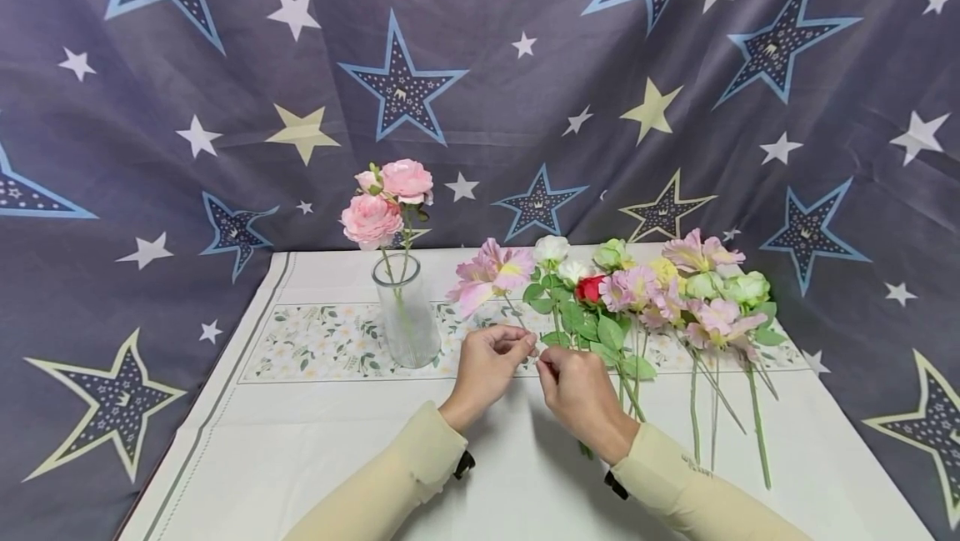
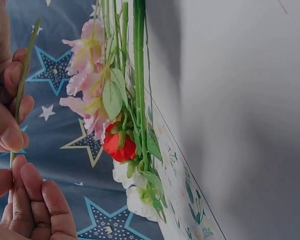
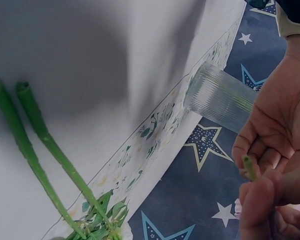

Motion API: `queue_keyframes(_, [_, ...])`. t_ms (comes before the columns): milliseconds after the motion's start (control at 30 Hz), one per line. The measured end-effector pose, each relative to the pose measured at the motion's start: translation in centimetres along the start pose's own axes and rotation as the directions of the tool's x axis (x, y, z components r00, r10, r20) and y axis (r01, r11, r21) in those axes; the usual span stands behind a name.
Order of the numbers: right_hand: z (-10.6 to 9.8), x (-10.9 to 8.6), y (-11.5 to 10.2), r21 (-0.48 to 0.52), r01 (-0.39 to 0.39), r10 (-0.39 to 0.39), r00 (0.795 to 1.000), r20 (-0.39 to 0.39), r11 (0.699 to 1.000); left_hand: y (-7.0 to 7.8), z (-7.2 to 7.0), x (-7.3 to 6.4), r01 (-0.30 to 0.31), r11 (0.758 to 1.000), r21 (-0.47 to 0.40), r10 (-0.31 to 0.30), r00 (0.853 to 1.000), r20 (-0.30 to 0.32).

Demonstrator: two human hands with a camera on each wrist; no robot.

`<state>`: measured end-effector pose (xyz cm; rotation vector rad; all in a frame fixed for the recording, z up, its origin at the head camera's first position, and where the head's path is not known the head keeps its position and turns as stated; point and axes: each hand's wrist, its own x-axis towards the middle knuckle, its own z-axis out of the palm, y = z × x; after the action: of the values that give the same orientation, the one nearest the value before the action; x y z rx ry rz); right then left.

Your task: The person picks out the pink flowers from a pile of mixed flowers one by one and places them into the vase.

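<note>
Just to the right of the clear glass vase (image 1: 408,333), a lilac flower (image 1: 491,270) is held above the table (image 1: 315,449), its thin green stem (image 2: 21,85) running between both hands. The left hand (image 1: 483,370) pinches that stem between thumb and fingers on the side nearer the vase; the right hand (image 1: 585,395), farther right of the vase, has thumb and fingers clamped on it too, close to the bare end. Pink blooms (image 1: 372,220) stand in the vase, heads above its rim. Well to the vase's right lie white flowers (image 1: 551,249), a red flower (image 1: 589,289) and green flowers (image 1: 746,287). A floral band (image 1: 315,341) runs beneath the vase, and a star-patterned cloth (image 1: 465,24) hangs behind it.
</note>
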<state>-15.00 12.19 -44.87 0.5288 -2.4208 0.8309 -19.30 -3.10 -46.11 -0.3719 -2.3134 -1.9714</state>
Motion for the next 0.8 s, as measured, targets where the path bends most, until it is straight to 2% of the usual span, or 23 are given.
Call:
queue_keyframes(233, [0.0,0.0,-0.1,0.002,-0.008,0.008,1.000,0.017,1.000,0.0,-0.1,0.0,-0.024,1.000,0.001,0.024,1.000,-0.012])
queue_keyframes(533, [-0.2,0.1,0.0,-0.028,-0.027,0.028,0.998,0.054,0.999,0.2,-0.6,0.1,-0.019,1.000,0.015,0.020,1.000,-0.022])
queue_keyframes(800, [-1.0,0.2,0.6,-0.038,-0.044,0.046,0.998,0.039,0.998,0.4,-1.4,0.2,-0.033,0.998,0.046,0.035,0.998,-0.046])
